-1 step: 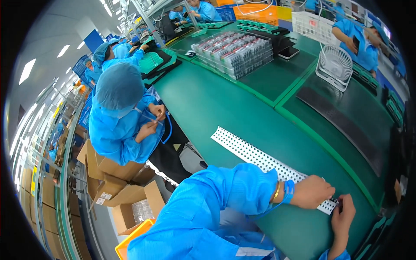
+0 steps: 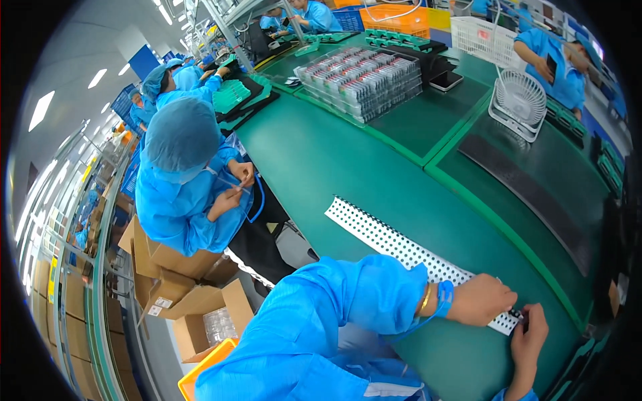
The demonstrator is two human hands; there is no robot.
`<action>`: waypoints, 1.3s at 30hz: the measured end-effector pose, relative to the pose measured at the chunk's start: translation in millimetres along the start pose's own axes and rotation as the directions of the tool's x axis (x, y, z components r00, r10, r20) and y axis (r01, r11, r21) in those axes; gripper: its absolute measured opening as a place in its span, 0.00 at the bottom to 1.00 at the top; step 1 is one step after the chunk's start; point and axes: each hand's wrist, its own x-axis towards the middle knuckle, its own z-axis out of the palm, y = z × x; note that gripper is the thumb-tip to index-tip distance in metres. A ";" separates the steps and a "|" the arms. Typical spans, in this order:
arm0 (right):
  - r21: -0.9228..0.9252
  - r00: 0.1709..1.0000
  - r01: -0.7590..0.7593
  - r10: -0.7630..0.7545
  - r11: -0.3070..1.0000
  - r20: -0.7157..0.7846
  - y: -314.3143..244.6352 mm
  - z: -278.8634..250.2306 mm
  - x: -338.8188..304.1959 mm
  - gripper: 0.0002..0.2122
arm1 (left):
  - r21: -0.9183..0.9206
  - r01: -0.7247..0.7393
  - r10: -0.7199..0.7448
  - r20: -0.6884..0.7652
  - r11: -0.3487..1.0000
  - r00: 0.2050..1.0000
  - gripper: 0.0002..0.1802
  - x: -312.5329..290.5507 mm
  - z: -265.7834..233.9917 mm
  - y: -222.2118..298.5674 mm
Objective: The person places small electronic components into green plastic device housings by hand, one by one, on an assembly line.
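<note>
A long white strip with rows of dark round dots [image 2: 394,244] lies slantwise on the green table mat [image 2: 314,160]. My left hand [image 2: 481,299], with a blue wrist strap [image 2: 444,299] on its wrist, rests over the near right part of the strip. Its fingers are curled and closed near the strip's end. My right hand [image 2: 529,341] meets that same end from the right, its fingers bent and pinched at the corner. The fingertips are partly hidden, so anything small between them does not show.
Stacked clear trays of small parts [image 2: 361,80] stand at the back, with a phone-like device [image 2: 446,81] beside them. A white fan [image 2: 518,103] and a dark mat [image 2: 521,194] are to the right. A co-worker [image 2: 187,180] sits at left, near open cartons [image 2: 221,314].
Almost nothing differs. My right hand has shifted very slightly at the strip's end; my left hand stays in place on the strip.
</note>
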 end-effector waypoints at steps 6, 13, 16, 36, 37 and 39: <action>-0.011 0.999 -0.034 0.034 0.999 0.005 9.6 4.8 -2.6 0.13 | -0.069 0.029 -0.032 -0.041 0.997 0.999 0.06 -6.9 -5.0 -5.3; -0.003 1.000 -0.010 0.010 1.000 -0.010 13.4 5.7 -0.1 0.13 | -0.150 0.058 -0.066 -0.050 0.987 0.997 0.07 -9.7 -16.7 -4.5; -0.045 1.000 -0.021 0.021 0.999 -0.019 11.9 6.9 2.5 0.13 | -0.204 0.079 -0.094 -0.062 0.976 0.994 0.07 -8.7 -19.3 -6.1; 0.007 0.998 -0.043 0.043 0.999 -0.039 -5.6 6.6 11.2 0.05 | -0.267 0.053 -0.082 -0.100 0.962 0.992 0.09 -8.4 -20.7 -6.0; 0.021 0.998 -0.050 0.050 0.999 -0.037 -5.6 7.0 11.8 0.04 | -0.263 0.054 -0.082 -0.097 0.963 0.992 0.09 -9.0 -20.2 -6.0; -0.004 0.998 -0.052 0.052 0.999 -0.033 -3.1 6.8 9.3 0.04 | -0.275 0.072 -0.098 -0.081 0.959 0.992 0.09 -9.4 -18.1 -7.2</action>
